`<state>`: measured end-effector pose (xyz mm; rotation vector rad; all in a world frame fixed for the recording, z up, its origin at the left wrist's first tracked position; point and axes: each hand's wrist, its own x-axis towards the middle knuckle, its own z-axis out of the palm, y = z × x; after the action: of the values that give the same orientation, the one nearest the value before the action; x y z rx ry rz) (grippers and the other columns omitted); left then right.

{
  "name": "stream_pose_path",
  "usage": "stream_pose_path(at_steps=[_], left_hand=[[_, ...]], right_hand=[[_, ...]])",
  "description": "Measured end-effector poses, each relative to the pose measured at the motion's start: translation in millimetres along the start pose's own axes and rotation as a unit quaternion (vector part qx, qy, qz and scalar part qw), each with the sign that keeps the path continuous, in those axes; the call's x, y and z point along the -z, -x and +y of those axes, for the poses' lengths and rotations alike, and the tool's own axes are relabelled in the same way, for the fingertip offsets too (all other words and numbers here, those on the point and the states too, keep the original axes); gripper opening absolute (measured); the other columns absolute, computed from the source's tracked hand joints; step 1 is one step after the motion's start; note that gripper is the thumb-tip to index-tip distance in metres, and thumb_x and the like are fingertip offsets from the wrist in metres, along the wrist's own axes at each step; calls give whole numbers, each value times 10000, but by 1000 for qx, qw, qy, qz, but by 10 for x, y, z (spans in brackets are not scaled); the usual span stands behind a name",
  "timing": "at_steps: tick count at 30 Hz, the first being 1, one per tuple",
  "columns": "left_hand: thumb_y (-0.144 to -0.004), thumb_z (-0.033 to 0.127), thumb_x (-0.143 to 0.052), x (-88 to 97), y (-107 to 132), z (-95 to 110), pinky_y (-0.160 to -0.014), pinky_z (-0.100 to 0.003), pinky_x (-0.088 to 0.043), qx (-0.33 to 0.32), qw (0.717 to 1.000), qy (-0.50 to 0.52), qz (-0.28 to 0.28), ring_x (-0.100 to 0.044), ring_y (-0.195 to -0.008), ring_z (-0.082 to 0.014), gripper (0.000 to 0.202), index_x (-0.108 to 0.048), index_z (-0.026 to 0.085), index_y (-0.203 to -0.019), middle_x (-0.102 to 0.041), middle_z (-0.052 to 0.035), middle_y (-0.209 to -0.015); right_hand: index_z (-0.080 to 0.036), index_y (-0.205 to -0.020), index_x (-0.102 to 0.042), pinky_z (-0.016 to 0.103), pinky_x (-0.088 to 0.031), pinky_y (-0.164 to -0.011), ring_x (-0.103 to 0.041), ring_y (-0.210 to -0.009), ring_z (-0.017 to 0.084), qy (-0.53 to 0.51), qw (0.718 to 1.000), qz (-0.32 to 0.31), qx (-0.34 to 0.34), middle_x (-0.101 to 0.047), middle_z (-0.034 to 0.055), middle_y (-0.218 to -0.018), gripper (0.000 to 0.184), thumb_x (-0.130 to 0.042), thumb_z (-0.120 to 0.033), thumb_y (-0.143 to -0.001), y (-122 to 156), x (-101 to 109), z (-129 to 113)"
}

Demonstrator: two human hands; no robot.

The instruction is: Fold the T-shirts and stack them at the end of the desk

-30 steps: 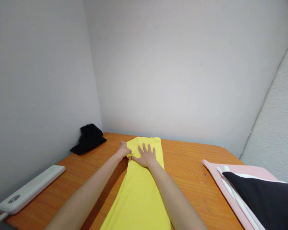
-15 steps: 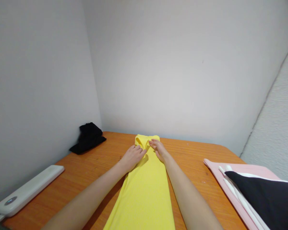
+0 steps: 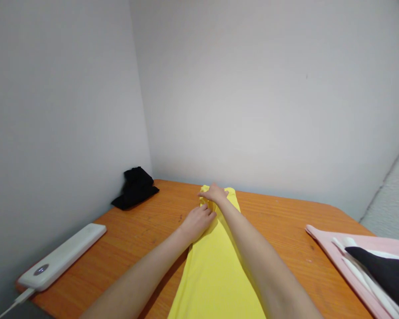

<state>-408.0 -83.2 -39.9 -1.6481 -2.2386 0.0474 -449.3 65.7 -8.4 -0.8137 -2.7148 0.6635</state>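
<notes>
A long yellow garment (image 3: pixel 219 270), folded into a narrow strip, runs from the near edge of the view to the far side of the table. My left hand (image 3: pixel 199 221) rests at the left edge of its upper part, fingers bent and closed on the cloth. Just beyond it, my right hand (image 3: pixel 216 193) reaches across the bunched far end, palm down. Its thumb stretches left, apart from the fingers, which are partly hidden as they press on the fabric.
On the wooden table (image 3: pixel 146 235), a white power bank (image 3: pixel 66 254) with a cable lies at left. Crumpled black cloth (image 3: pixel 136 188) sits in the back left corner. Pink cloth (image 3: pixel 335 235), with white and black cloth (image 3: pixel 385 270) on top, lies at right. Walls border the table behind and left.
My right hand has moved left across the garment's far end, which is now more bunched. My left hand stays on the left edge. The view has turned slightly left.
</notes>
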Motion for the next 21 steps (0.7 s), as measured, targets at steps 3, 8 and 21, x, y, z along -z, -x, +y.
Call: stream_pose_path(at_steps=[3, 8, 21], left_hand=[[-947, 162, -452, 85, 44, 34, -841, -325, -496, 53, 999, 0, 7, -541, -1036, -224, 152, -547, 190, -1062, -606, -77, -1080], [-875, 81, -481, 173, 85, 36, -784, -347, -511, 228, 974, 1, 10, -568, -1000, -259, 279, -484, 104, -1153, -557, -166, -1139], [-911, 54, -414, 182, 113, 124, -797, -328, -509, 170, 985, 13, -41, -559, -1013, -245, 240, -637, 123, -965, -607, -120, -1043]], right_hand=[[-130, -917, -678, 479, -450, -901, -641, -997, 326, -19, 999, -39, -21, -704, 133, -965, 271, -725, -337, -748, -142, 22, 24], [-123, -882, -642, 303, -539, -698, -636, -743, 138, -69, 994, -86, -25, -661, 17, -837, 247, -622, -368, -910, -261, -23, 171], [-226, -1035, -651, 387, -424, -854, -633, -955, 229, -20, 1000, 15, -15, -699, 50, -983, 220, -621, -264, -820, -226, -218, 231]])
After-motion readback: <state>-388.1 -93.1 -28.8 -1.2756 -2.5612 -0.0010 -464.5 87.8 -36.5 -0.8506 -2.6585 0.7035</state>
